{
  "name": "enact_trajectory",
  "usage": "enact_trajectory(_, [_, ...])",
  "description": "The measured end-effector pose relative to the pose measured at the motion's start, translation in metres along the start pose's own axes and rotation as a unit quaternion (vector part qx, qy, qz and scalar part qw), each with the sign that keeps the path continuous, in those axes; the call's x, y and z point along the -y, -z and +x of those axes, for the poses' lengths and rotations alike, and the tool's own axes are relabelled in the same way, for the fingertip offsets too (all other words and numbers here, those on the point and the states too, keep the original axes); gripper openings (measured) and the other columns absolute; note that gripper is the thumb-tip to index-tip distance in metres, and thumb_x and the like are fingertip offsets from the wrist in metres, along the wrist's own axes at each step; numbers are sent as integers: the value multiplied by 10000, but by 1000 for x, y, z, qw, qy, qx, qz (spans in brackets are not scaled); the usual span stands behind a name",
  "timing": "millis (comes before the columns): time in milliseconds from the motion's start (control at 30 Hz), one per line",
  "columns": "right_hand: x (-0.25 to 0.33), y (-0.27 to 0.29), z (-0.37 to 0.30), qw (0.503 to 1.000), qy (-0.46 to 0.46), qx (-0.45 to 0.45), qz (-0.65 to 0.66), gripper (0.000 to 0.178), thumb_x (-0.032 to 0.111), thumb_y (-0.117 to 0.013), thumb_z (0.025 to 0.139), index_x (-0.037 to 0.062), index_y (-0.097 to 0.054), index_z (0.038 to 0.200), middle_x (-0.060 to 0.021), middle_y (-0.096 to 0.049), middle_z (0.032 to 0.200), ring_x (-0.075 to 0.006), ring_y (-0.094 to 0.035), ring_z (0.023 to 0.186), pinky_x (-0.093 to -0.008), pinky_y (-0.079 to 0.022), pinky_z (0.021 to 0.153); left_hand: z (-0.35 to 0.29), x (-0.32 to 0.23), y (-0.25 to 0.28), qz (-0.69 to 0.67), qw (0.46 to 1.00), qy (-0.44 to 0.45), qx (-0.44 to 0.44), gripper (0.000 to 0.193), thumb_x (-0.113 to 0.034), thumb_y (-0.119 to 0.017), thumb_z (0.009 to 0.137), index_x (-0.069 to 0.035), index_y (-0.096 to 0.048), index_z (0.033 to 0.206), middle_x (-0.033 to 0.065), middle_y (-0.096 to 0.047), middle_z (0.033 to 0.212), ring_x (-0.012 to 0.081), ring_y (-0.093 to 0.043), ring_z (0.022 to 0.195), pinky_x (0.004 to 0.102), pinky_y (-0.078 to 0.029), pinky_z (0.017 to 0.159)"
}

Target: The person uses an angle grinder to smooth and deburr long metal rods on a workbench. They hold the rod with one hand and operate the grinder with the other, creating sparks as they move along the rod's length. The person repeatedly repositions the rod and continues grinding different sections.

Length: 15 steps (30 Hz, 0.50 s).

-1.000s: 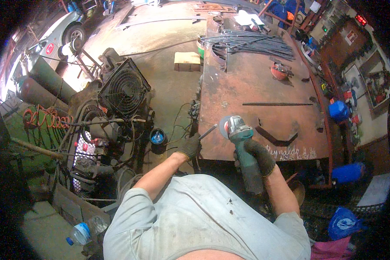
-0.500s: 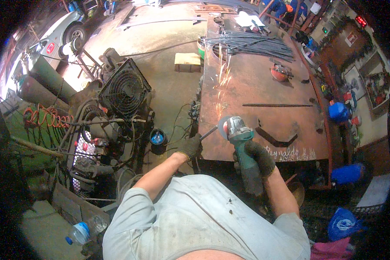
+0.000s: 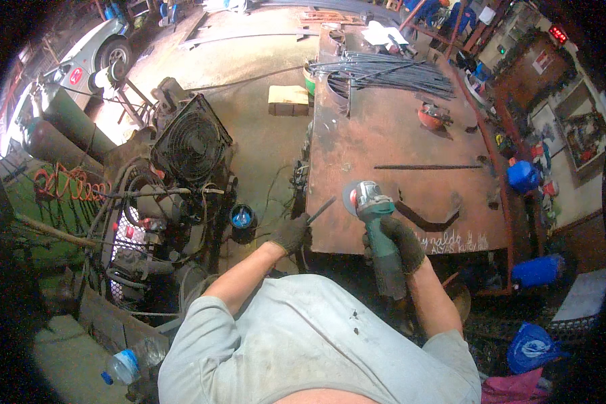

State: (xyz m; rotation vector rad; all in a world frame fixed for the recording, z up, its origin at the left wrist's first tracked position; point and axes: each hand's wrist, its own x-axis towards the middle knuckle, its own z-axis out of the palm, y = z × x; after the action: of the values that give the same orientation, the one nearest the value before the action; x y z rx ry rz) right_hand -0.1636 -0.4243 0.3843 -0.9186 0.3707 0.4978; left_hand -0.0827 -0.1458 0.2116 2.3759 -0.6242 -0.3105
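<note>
Closed around 1 thin metal rod (image 3: 322, 210), the gloved left hand (image 3: 291, 233) lets the rod's far end stick out up and to the right. Wrapped about the body of an angle grinder (image 3: 384, 244), the gloved right hand (image 3: 402, 241) shows dark glove on both sides of the green casing; the fingertips underneath are hidden. Both forearms reach forward from the person's sides and slant inward, elbows bent, with the left wrist fairly straight. The grinder points away from the body, its head tipped slightly left, and its disc (image 3: 349, 197) is just beside the rod's tip, a narrow gap showing between the 2.

The left hand sits at the near left corner of a rusty steel table (image 3: 363, 145), and the rod slants over that corner. The grinder's head is above the tabletop, while its rear end extends past the near edge toward the shirt. Right of the head, 1 bent dark metal piece (image 3: 427, 219) lies near, limiting room on that side. Beyond, a dark straight bar (image 3: 424, 167) lies crosswise, and a bundle of rods (image 3: 390, 74) covers part of the far end. Left of the table, a strip of floor separates it from a machine with a round grille (image 3: 194, 141).
</note>
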Motion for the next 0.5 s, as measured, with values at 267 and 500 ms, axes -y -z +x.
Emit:
enact_trajectory(267, [9, 20, 1, 999, 6, -4, 53, 497, 403, -685, 925, 38, -563, 1240, -163, -694, 934, -296, -691, 716, -430, -606, 643, 15, 18, 16, -72, 974, -119, -178, 209, -200, -633, 986, -66, -597, 1142, 221, -688, 913, 430, -693, 873, 518, -522, 705])
enact_trajectory(500, [20, 19, -12, 997, 47, -7, 63, 576, 456, -728, 900, 55, -544, 1269, -133, -692, 945, -281, -701, 736, -427, -595, 634, 46, -6, 42, -180, 940, -83, -278, 188, -171, -596, 1010, -65, -634, 1161, 207, -700, 951, 415, -691, 878, 471, -534, 718])
